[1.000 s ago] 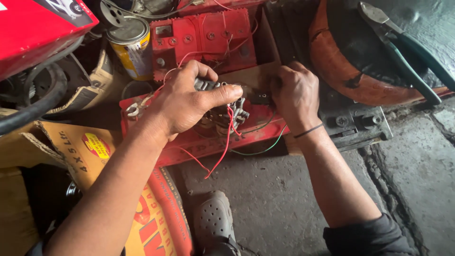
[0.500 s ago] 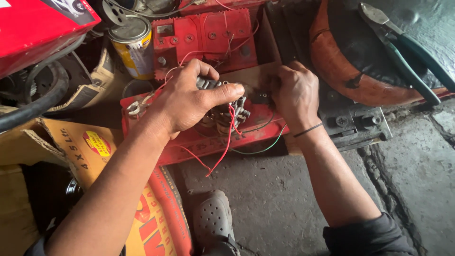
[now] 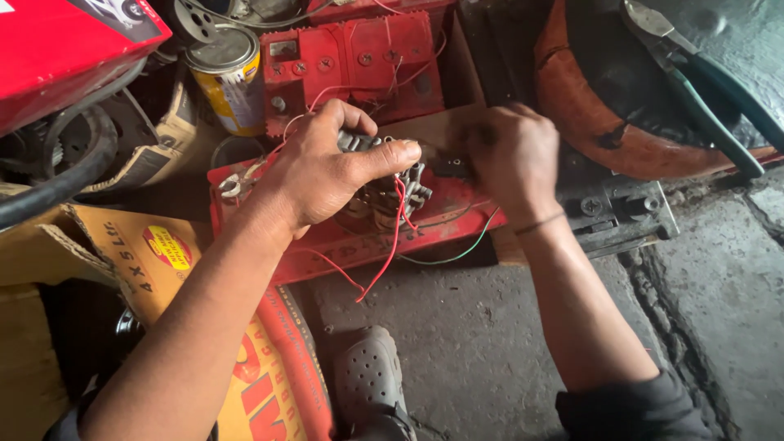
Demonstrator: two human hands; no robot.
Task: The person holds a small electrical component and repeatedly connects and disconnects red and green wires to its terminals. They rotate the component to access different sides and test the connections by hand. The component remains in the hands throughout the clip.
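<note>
Our left hand (image 3: 327,175) closes its fingers around the grey wired component (image 3: 384,184) atop the red battery (image 3: 359,229); at three o'clock, our right hand (image 3: 514,159) pinches its end, contents hidden.

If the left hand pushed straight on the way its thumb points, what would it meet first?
Probably the right hand: the left hand points rightward across the grey wired part toward it, though depth is unclear.

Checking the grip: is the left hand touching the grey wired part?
Touching. The head view shows the left hand closed around the grey wired part, thumb pressed across its top.
</note>
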